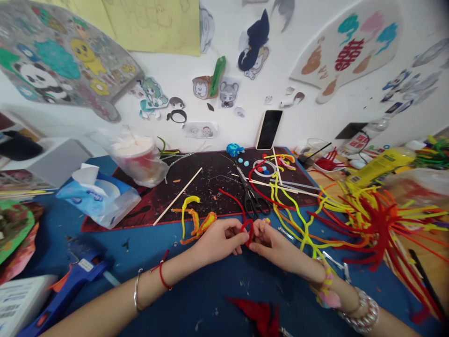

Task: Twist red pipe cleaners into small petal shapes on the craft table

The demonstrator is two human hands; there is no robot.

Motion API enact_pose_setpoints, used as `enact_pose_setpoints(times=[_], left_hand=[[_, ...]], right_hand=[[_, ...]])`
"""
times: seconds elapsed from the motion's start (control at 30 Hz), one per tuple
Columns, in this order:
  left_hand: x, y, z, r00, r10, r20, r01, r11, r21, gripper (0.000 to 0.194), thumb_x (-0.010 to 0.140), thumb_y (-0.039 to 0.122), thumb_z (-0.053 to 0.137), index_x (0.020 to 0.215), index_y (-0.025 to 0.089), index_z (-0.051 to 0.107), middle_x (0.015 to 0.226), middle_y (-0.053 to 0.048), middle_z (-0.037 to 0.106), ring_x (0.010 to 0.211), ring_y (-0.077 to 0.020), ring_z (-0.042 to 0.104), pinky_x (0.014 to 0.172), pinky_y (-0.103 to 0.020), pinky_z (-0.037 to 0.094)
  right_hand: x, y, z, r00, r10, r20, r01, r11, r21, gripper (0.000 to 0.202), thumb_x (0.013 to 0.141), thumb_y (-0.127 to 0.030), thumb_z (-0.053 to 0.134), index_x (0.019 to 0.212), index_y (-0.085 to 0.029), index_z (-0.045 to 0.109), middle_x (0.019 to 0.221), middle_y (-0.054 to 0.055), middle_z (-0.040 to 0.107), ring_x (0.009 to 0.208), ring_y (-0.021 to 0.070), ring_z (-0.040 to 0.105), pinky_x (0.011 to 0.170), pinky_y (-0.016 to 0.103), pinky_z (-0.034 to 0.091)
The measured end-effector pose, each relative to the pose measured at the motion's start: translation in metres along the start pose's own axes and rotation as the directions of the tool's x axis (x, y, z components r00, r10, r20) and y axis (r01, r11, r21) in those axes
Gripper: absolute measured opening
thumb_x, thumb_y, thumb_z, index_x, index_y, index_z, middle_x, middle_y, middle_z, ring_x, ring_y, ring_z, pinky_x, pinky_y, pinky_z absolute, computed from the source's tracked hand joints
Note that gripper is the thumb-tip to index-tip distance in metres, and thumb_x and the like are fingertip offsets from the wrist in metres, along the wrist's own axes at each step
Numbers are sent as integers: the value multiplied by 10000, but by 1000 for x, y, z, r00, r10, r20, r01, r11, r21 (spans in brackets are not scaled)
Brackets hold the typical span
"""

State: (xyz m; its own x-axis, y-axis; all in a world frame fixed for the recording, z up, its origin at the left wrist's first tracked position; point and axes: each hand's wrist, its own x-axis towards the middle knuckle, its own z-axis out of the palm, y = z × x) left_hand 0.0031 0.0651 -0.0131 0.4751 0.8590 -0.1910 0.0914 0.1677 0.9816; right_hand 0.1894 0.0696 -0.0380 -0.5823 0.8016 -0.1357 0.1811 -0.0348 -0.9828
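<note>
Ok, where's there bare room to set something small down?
Blue mat between glue gun and left forearm: mostly bare, few scraps. Another patch: below the left hand and right hand, above the red scrap. Crowded: the right side, with its pipe cleaner pile, and the dark mat around the scissors.

Wall (238,131): white, across the top from 10 to 2 o'clock.
Yellow paper (157,28): stuck up high at 11 o'clock, with thin lines drawn on it.
Grey fan shape (70,70): at 10 o'clock, with a panda (37,80) on it.
White fan shape (329,58): at 2 o'clock, with a red sign (350,55).
Little pictures (228,92): cut-out animals near 12 o'clock.
Table (147,243): blue on top at 7 o'clock, plain wood (435,267) at 4 o'clock.
Light: bright and soft on the wall.
</note>
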Motion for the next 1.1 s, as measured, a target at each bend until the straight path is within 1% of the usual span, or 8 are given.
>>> enact_pose_setpoints(times=[0.17, 0.33, 0.5, 0.67, 0.83, 0.93, 1.1], left_hand=[[4, -3, -2, 999, -25, -38, 19, 990, -142, 266, 719, 391, 588, 713, 136, 514, 540, 7, 576, 483, -111, 578, 508, -246, 493], [5, -6, -3, 997, -32, -69, 23, 991, -132, 263, 707, 377, 604, 684, 134, 506, 557, -1, 582, 514, -129, 604, 510, -255, 500], [4, -6, -4, 995, -25, -100, 15, 995, -101, 243, 720, 358, 597, 681, 143, 490, 535, -6, 594, 505, -123, 597, 525, -256, 503], [5, -8, -3, 995, -19, -96, 10, 996, -93, 236, 728, 354, 591, 692, 141, 497, 549, -21, 608, 519, -133, 606, 531, -262, 507], [5, -13, -2, 995, -33, -98, 21, 993, -120, 253, 718, 370, 602, 693, 140, 501, 579, -38, 629, 552, -151, 627, 546, -270, 512], [4, -14, -1, 994, -49, -102, 35, 990, -135, 254, 715, 368, 607, 693, 137, 504, 579, -41, 632, 549, -149, 626, 554, -273, 515], [3, -13, 1, 993, -65, -94, 47, 983, -177, 264, 708, 372, 616, 698, 132, 506, 572, -33, 624, 542, -133, 618, 560, -265, 515]], right_hand=[[1, -5, 0, 1000, 24, 9, -25, 997, 73, 281, 782, -319, 575, 792, -219, 312, 702, -59, 378, 551, 73, 324, 510, 219, 294], [3, -6, -1, 997, 80, -16, -78, 991, 111, 299, 754, -295, 613, 782, -210, 327, 642, -78, 382, 500, 52, 315, 461, 199, 264], [5, -5, -4, 995, 100, -7, -97, 982, 164, 322, 714, -301, 652, 799, -210, 355, 699, -63, 447, 509, 47, 370, 451, 184, 324], [5, -5, -4, 995, 96, 7, -96, 984, 150, 296, 711, -290, 656, 802, -197, 389, 679, -63, 445, 515, 43, 380, 451, 175, 328], [4, -9, -2, 993, 114, 8, -114, 985, 129, 307, 714, -287, 652, 806, -195, 374, 660, -65, 463, 516, 47, 392, 462, 184, 319], [4, -8, 0, 994, 105, 7, -105, 986, 132, 316, 717, -275, 650, 828, -198, 364, 670, -62, 475, 536, 55, 406, 491, 197, 322], [3, -6, 2, 998, 60, 4, -60, 989, 135, 287, 743, -242, 616, 828, -211, 344, 700, -60, 443, 565, 68, 395, 526, 217, 314]])
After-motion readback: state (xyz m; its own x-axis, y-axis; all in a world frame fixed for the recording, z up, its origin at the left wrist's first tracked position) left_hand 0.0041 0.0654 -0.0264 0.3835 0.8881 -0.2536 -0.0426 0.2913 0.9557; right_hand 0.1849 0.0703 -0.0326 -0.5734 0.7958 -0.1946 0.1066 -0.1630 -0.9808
